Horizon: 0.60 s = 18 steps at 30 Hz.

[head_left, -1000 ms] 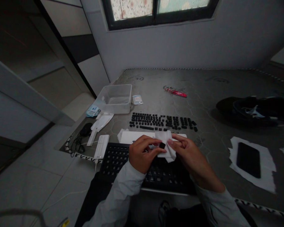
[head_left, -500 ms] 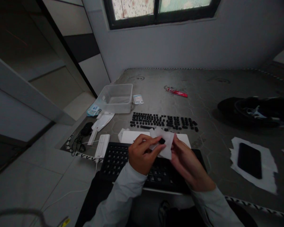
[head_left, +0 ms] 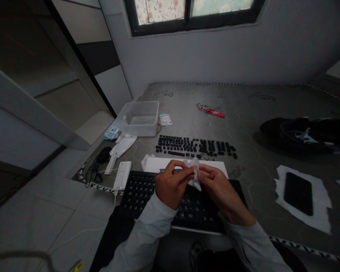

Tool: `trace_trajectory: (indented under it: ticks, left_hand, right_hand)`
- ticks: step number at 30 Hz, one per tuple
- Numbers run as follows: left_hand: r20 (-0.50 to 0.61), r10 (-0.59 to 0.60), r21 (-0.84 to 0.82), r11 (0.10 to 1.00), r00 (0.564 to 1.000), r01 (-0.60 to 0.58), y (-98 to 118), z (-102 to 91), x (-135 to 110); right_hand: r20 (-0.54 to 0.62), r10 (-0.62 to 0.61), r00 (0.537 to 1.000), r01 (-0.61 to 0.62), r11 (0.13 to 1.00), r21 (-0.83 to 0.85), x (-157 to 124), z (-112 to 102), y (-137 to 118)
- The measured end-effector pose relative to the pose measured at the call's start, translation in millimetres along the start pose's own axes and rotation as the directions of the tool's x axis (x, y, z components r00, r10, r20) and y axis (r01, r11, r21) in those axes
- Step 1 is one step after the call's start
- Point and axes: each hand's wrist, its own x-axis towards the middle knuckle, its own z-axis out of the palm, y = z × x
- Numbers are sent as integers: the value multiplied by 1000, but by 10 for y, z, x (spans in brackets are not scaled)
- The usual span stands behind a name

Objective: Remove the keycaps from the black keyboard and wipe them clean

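Observation:
My left hand and my right hand meet over a black keyboard frame with most keys removed. Both hands pinch a crumpled white wipe between their fingertips. The small black keycap seen earlier is hidden inside the wipe. Behind the hands lies a white sheet. Beyond it, several loose black keycaps are laid out in rows on the grey table.
A clear plastic tub stands at the left, with small packets beside it. White devices, a black mouse and cables lie at the left edge. A phone rests on white paper at the right, dark bags behind, a red wrapper farther back.
The wipe was spread out with a black keycap showing on it; now both hands have closed the wipe around the keycap and bunched it between the fingertips.

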Motion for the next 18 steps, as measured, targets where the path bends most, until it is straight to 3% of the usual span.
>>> trace_trajectory:
  ticks: [3, 9, 18]
  left_hand:
    - [-44, -7, -16, 1000, 999, 6, -12, 20, -13]
    - [5, 20, -46, 999, 1000, -20, -27, 31, -11]
    - [11, -103, -94, 990, 995, 104, 13, 14, 33]
  right_hand:
    - [-72, -37, 997, 34, 998, -46, 13, -23, 37]
    - [-143, -64, 988, 55, 997, -63, 13, -23, 69]
    - [-102, -46, 994, 39, 997, -72, -8, -36, -15]
